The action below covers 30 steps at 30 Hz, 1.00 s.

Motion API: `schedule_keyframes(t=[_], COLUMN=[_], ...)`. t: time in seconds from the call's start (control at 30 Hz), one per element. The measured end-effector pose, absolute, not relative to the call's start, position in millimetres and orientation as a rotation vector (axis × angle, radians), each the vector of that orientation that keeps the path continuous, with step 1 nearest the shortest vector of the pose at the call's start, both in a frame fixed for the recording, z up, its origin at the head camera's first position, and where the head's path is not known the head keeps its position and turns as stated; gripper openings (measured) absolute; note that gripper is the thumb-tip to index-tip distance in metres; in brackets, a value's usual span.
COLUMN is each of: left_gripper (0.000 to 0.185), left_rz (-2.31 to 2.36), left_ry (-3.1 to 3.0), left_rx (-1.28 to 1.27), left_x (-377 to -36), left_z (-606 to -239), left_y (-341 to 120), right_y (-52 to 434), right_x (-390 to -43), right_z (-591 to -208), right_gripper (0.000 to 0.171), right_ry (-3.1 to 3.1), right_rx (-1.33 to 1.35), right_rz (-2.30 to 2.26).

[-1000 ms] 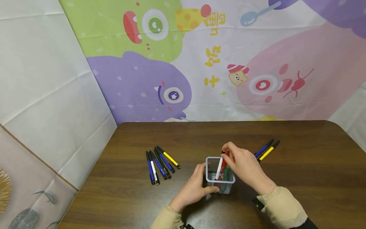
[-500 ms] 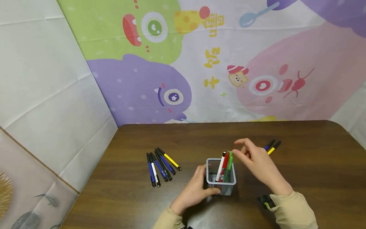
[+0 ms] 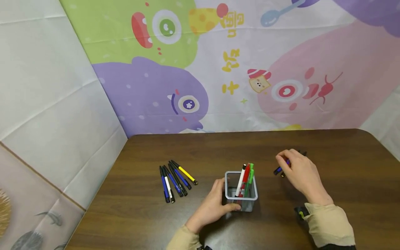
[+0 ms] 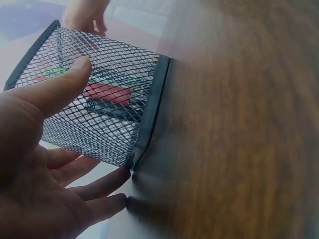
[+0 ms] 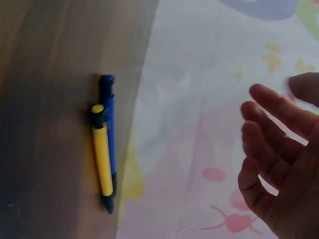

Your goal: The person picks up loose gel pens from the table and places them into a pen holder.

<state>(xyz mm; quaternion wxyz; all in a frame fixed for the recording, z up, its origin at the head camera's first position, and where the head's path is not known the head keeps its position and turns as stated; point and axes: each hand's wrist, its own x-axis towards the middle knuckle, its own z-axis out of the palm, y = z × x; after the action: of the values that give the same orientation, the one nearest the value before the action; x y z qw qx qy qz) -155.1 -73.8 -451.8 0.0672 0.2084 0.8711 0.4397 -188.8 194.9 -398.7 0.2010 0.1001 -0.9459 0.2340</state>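
Note:
A mesh pen holder (image 3: pixel 229 199) stands on the table, gripped at its left side by my left hand (image 3: pixel 212 205). In the left wrist view the thumb lies along one mesh wall (image 4: pixel 107 142) and the fingers along another. A white pen (image 3: pixel 240 181), a red pen (image 3: pixel 245 177) and a green pen (image 3: pixel 251 175) lean inside it. My right hand (image 3: pixel 302 176) hovers over two pens at the right, its fingers loosely bent and holding nothing. The right wrist view shows these as a blue pen (image 5: pixel 111 129) and a yellow pen (image 5: pixel 102 162), side by side.
Several pens with black, blue, white and yellow barrels lie fanned out at the left, among them a yellow one (image 3: pixel 186 173). The wooden table (image 3: pixel 125 208) ends at the back against a cartoon-printed cloth (image 3: pixel 231 114).
My right hand has let go of the green pen in the holder and moved right, over the blue and yellow pens. The left hand keeps its grip on the holder.

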Motion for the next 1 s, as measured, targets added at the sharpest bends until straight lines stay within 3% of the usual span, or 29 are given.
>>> schedule_keyframes(t=[0.1, 1.0], left_gripper=[0.084, 0.085], left_rz=[1.320, 1.328], left_ry=[2.620, 2.610], left_rx=[0.621, 0.623], left_x=[-155.1, -154.9], left_z=[-451.3, -451.4], left_y=[-73.3, -74.1], right_y=[201.4, 218.0], right_x=[-190.4, -200.9], right_z=[-404.6, -432.3], right_gripper=[0.011, 0.021], right_ry=[-2.677, -3.076], right_rx=[0.288, 0.358], right_rz=[0.601, 0.555])
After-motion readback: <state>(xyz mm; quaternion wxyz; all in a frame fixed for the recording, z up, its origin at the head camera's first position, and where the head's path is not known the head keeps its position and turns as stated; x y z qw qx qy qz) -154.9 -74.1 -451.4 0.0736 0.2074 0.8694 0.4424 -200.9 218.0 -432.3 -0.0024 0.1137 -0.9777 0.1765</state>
